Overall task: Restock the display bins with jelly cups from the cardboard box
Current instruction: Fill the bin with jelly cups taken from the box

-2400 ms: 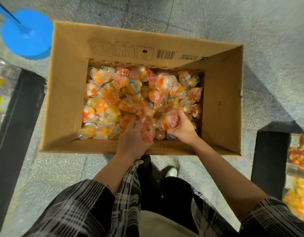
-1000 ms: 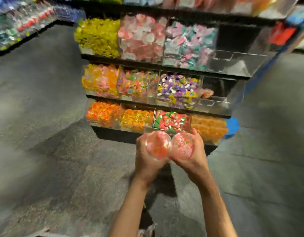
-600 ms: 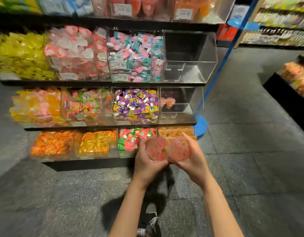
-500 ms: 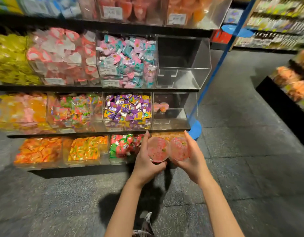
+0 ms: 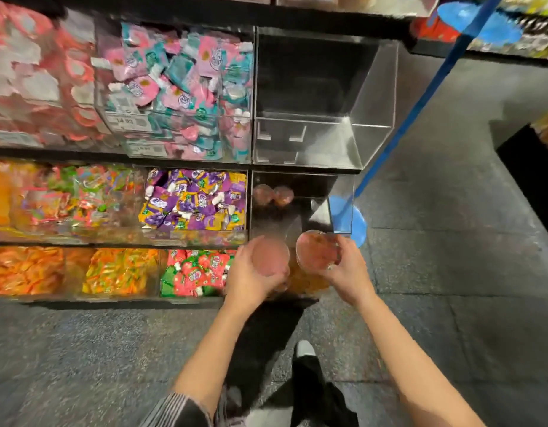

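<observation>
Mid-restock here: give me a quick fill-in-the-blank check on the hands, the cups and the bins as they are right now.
1. The left hand and the right hand each hold one ___.
2. The middle-shelf clear bin just above the hands already holds ___ jelly cups.
3. The top-shelf clear bin above it looks ___.
4. The bin left of the middle-shelf clear bin holds mostly ___ and yellow packets.

Missing words: jelly cup; two; empty; purple
</observation>
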A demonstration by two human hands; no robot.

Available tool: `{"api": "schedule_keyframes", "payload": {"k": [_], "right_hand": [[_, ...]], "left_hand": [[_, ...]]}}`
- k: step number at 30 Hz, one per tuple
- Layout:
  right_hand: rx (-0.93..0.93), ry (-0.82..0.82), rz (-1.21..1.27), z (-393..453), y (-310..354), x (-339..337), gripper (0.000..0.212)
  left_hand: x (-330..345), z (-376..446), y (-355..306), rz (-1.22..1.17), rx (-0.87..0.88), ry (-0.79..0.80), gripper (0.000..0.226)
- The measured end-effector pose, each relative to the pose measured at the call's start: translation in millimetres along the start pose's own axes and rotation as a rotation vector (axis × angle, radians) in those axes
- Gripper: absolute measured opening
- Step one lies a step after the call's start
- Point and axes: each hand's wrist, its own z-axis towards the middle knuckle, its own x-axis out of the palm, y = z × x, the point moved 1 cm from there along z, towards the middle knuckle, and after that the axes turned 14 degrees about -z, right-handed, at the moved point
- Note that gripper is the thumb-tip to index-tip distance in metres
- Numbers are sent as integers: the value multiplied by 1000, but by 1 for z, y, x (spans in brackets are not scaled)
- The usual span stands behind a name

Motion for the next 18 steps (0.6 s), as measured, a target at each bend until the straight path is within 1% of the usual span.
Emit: {"api": "schedule_keyframes", "payload": {"k": [1, 2, 4, 5, 7, 8, 9, 10, 11, 12, 13, 14, 15, 17, 18], "right_hand": [[-2, -3, 5, 19, -11, -4, 53], [15, -17, 38, 39, -22, -7, 48], [28, -46, 16, 78, -42, -11, 49], [28, -42, -34, 97, -54, -10, 48], [27, 10, -95, 137, -80, 2, 55], [22, 36, -138, 154, -89, 9, 53], [10, 39, -184, 171, -96, 19, 48], [-2, 38, -227, 187, -102, 29, 39], [9, 75, -219, 198, -107, 37, 29], [-49, 65, -217, 210, -115, 48, 23], [-102, 39, -278, 221, -124, 58, 20], [-127, 62, -352, 228, -125, 63, 22], [-162, 119, -408, 233, -122, 68, 28], [-154, 180, -464, 252, -133, 88, 28], [-137, 229, -425, 261, -142, 99, 29]], "left_hand": [[9, 13, 0, 7, -38, -66, 76], [19, 27, 4, 7, -83, -129, 75], [36, 55, 13, -1, -151, -232, 76], [45, 71, 18, -5, -155, -276, 79], [63, 104, 29, 18, -137, -328, 84], [71, 119, 35, 47, -125, -333, 86], [78, 135, 41, 85, -108, -329, 87], [83, 148, 47, 133, -90, -316, 90], [88, 159, 53, 189, -74, -302, 91], [91, 169, 61, 257, -66, -294, 89], [95, 177, 68, 326, -67, -287, 83], [99, 183, 76, 386, -88, -279, 76], [102, 190, 83, 435, -126, -266, 72], [109, 202, 96, 497, -241, -234, 72], [111, 207, 102, 523, -298, -229, 74]]}}
